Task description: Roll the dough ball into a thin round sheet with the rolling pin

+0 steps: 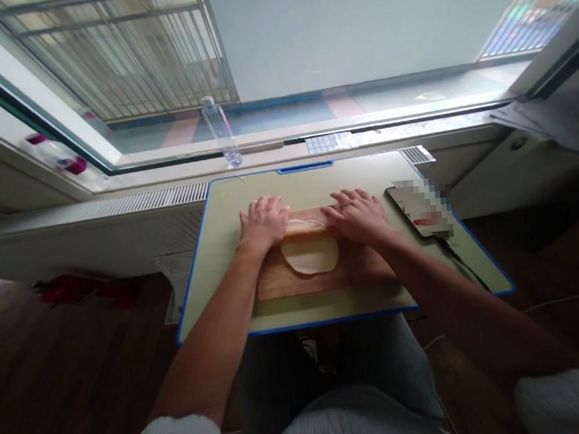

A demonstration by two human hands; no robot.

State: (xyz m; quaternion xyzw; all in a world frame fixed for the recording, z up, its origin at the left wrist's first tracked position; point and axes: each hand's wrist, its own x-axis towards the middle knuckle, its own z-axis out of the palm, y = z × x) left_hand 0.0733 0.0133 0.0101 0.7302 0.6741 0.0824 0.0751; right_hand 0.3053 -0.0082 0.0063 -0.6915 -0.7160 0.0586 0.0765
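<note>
A wooden rolling pin (309, 233) lies crosswise over a flat, pale sheet of dough (313, 258). The dough shows on both sides of the pin, with a rounded near edge. Under it is a brown wooden cutting board (295, 287). My left hand (262, 222) bears down on the pin's left end, and my right hand (358, 214) on its right end. Both palms cover the ends, so these are hidden; the fingers reach forward over the pin.
The board rests on a small pale-green table (214, 283) with a blue rim. A phone (419, 213) with a black cable lies on its right side. Behind stand a radiator (152, 201) and a windowsill with a clear bottle (223, 134); a second bottle (59, 155) is farther left.
</note>
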